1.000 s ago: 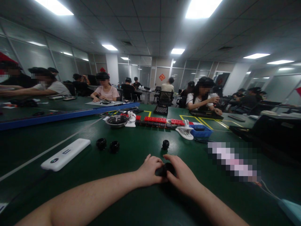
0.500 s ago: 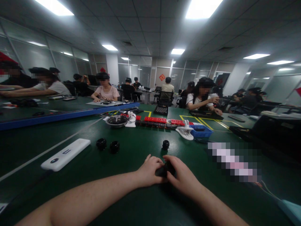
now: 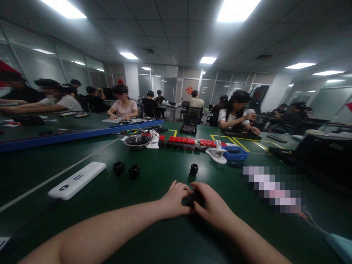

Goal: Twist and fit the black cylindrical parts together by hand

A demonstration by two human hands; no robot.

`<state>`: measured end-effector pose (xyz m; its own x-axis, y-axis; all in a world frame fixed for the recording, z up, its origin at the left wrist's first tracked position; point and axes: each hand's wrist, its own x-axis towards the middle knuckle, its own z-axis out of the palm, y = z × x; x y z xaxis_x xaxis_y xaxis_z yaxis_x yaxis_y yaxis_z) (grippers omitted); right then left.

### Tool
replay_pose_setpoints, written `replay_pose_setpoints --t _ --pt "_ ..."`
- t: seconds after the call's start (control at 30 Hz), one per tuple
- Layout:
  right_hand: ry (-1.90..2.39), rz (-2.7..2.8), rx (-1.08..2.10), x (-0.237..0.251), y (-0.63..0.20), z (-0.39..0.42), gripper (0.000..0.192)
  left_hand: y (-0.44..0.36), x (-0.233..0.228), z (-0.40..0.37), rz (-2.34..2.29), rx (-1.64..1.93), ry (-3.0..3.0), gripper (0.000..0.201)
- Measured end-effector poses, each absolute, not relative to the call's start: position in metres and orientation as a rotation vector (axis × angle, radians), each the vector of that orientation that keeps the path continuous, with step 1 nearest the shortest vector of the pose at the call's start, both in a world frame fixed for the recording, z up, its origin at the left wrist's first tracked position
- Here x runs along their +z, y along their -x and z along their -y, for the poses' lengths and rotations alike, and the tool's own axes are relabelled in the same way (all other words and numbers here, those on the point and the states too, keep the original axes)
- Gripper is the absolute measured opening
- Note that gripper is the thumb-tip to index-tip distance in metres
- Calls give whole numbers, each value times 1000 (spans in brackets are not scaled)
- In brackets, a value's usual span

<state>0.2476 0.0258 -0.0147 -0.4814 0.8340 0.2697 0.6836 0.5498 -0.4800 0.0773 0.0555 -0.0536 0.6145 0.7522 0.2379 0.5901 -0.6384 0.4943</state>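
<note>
My left hand (image 3: 176,198) rests low over the green table, its fingers and thumb curled around one side of a dark object. From the other side my right hand (image 3: 213,203) grips the same black part (image 3: 199,197), which looks like a cable gland. Fingers cover much of it, so its exact shape is hard to make out. Just beyond the hands a black cable gland (image 3: 194,169) stands upright. Two more, a left one (image 3: 118,168) and its neighbour (image 3: 134,171), stand close together farther left.
A white power bank-like device (image 3: 78,180) with a cable lies to the left. Ahead are a metal bowl (image 3: 136,142), red strips (image 3: 181,140), a white clamp (image 3: 217,154) and a blue bin (image 3: 236,152). A long blue rail (image 3: 82,135) crosses behind. Other people sit around.
My right thumb and fingertips have shifted slightly on the black part. My left hand is nearly still, and the standing cable glands have not moved.
</note>
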Motion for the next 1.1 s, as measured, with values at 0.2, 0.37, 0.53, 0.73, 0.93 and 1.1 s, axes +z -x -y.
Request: replay_pose_setpoints --t 0.2,0.37,0.53,0.73,0.93,1.1 --pt "1322 2256 367 -14 -247 -26 51 -77 -55 -57 -1081 582 -2492 37" --pt "1397 2222 418 -17 -248 -30 45 -77 -55 -56 -1070 601 -2499 34" --pt "1215 2330 412 -17 -247 -27 45 -77 -54 -56 -1071 593 -2479 36" --pt "1118 2348 430 -14 -246 -25 44 -77 -57 -58 -1064 599 -2487 40" --pt "1034 2401 458 -10 -246 -26 37 -78 -56 -58 -1074 595 -2513 30" --pt "985 2417 502 -7 -246 -23 41 -78 -55 -56 -1081 591 -2489 32"
